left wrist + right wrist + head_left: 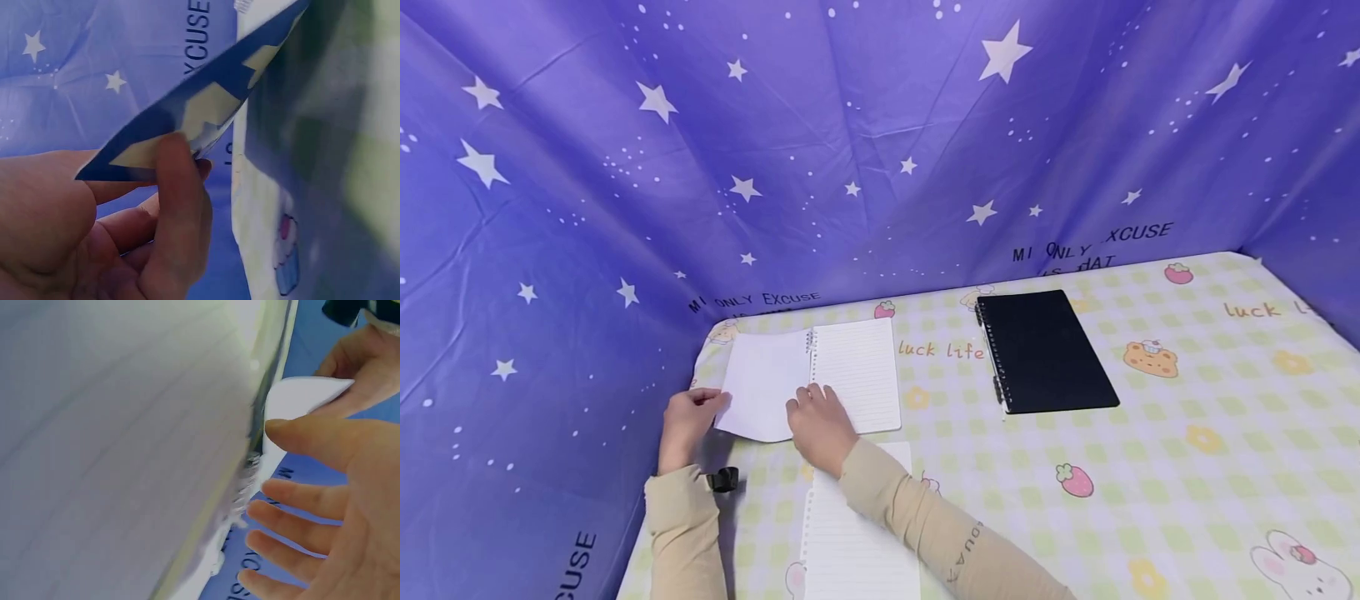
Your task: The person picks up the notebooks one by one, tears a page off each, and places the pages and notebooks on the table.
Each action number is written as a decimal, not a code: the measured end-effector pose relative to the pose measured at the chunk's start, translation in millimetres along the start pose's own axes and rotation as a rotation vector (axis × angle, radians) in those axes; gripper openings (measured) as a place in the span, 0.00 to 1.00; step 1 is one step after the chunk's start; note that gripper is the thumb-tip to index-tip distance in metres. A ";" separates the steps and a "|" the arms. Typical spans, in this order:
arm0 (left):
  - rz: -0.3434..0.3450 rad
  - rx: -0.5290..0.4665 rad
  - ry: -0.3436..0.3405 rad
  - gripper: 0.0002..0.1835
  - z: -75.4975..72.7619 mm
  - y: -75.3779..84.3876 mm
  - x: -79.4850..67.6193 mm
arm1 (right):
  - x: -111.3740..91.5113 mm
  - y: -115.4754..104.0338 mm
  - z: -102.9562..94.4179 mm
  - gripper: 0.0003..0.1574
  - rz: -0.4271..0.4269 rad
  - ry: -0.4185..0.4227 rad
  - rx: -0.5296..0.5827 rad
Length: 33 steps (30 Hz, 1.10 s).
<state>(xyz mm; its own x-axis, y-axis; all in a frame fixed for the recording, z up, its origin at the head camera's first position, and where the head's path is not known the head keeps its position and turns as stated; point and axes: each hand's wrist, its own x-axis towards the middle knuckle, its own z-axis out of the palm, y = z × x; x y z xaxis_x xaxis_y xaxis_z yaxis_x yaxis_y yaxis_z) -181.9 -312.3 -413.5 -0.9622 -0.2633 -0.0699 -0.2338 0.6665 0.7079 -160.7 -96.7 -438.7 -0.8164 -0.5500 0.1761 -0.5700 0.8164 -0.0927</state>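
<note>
A ring-bound notebook (857,375) lies spread on the table at the left in the head view, its ruled pages on the right side. Its cover (765,383) is folded out to the left, with the white inner face up. In the left wrist view the cover's outer face (209,112) is blue with cream shapes. My left hand (687,421) pinches the cover's lower left corner between thumb and fingers, lifting it slightly. Near the lower end of the rings, my right hand (822,429) rests over the notebook; the right wrist view shows its fingers spread and nearly straight.
Loose ruled paper with punched holes (850,542) lies below the notebook, partly under the right forearm. A black ring-bound notebook (1048,354) lies farther right. A checked tablecloth (1150,467) covers the table; a purple starred curtain (850,108) hangs behind and at the left.
</note>
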 end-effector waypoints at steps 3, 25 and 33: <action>-0.002 -0.060 0.012 0.19 -2.2 3.8 -1.3 | -1.0 -5.3 -5.6 0.18 -0.027 0.046 -0.018; 0.021 -0.368 -0.164 0.26 -13.1 30.4 -11.3 | 2.5 -13.9 -4.7 0.20 -0.070 0.295 0.171; 0.029 -0.383 -0.208 0.28 -14.4 38.9 -15.3 | 2.1 -12.9 -10.0 0.27 -0.065 0.255 0.239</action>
<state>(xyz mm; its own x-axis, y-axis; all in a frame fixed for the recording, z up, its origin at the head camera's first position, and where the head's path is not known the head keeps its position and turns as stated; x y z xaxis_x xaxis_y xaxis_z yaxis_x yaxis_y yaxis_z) -174.2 -292.4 -374.8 -0.9845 -0.0761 -0.1580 -0.1748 0.3548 0.9185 -154.1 -106.6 -427.3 -0.7455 -0.5131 0.4255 -0.6501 0.7003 -0.2947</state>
